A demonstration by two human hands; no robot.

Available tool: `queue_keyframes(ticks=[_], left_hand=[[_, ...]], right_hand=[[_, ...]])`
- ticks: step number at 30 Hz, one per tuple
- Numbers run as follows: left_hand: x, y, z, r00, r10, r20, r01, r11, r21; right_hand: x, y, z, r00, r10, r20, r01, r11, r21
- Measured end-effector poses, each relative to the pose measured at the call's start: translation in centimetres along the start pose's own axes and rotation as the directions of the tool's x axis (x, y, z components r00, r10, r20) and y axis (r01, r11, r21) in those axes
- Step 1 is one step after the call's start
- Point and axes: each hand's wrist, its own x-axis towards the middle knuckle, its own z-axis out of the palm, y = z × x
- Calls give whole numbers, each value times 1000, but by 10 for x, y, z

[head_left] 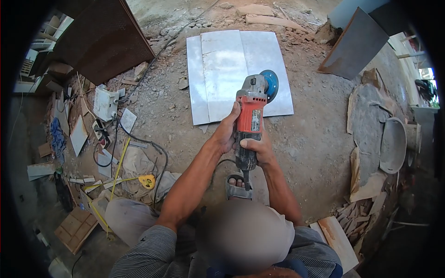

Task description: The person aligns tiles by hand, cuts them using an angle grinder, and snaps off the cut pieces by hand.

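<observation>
Both my hands are wrapped round a red and black angle grinder (pixel 250 114), held upright above the ground with its blue disc (pixel 270 86) at the top right. My left hand (pixel 226 129) grips the left side of the red body, thumb pointing up along it. Lower down, my right hand (pixel 262 147) closes on the black rear part, its thumb across the front. Beyond the grinder, white tile pieces (pixel 222 60) lie side by side on the ground; the disc overlaps them in view, and I cannot tell whether it touches.
A yellow tape measure (pixel 147 181) lies at left with its blade pulled out. Near it are a white electrical box (pixel 106 104) and black cables. Dark panels (pixel 99 41) lean at upper left. A grey basin (pixel 393 145) and broken tile pieces (pixel 361 213) are at right.
</observation>
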Motion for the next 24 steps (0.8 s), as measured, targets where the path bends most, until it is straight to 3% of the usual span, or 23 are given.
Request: queue_keyframes(ticks=[15, 21, 24], left_hand=[[20, -11, -7, 1000, 13, 27, -14, 1000, 27], [8, -5, -16, 996, -72, 50, 74, 997, -22], [14, -5, -26, 982, -120, 146, 125, 992, -24]], right_hand=[[5, 1, -2, 999, 2, -37, -6, 996, -88], [-2, 6, -1, 999, 25, -21, -24, 999, 33], [-1, 0, 5, 999, 40, -24, -38, 998, 48]])
